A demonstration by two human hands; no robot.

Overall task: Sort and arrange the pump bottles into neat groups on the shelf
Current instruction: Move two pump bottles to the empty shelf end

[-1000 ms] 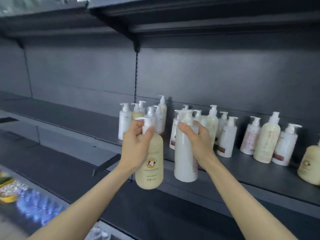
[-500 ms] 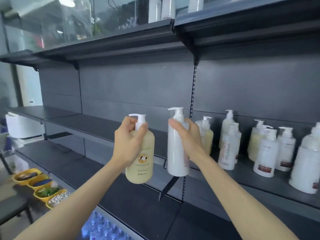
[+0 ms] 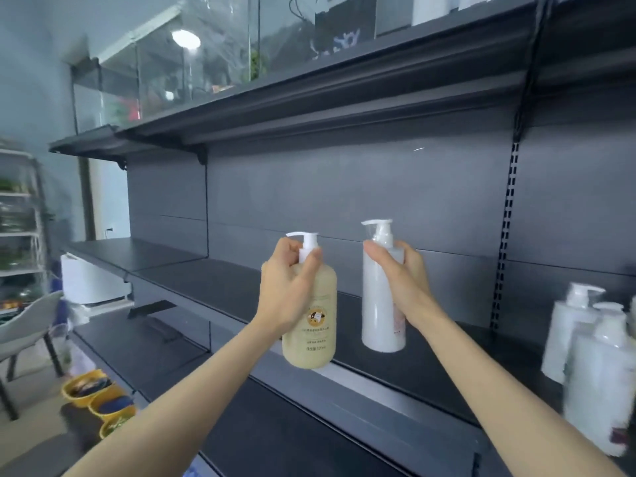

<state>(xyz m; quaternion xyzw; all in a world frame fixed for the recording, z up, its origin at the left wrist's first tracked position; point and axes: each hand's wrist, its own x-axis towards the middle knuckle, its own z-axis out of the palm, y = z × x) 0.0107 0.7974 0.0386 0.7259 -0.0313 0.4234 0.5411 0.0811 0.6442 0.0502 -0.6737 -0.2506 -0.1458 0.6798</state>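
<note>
The left hand (image 3: 287,290) grips a yellow pump bottle (image 3: 311,333) by its neck and shoulder, upright, in front of the dark shelf (image 3: 213,287). Just to its right, the right hand (image 3: 401,280) holds a white pump bottle (image 3: 378,304) near the top, upright over the shelf board. Well right of that hand stand blurred white bottles (image 3: 592,359). Far below the left hand sit yellow bowls (image 3: 98,397) beside a grey chair (image 3: 31,325).

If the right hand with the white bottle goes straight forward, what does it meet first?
Probably the grey back panel: nothing stands behind the white bottle that the right hand grips. Depth is unclear.
</note>
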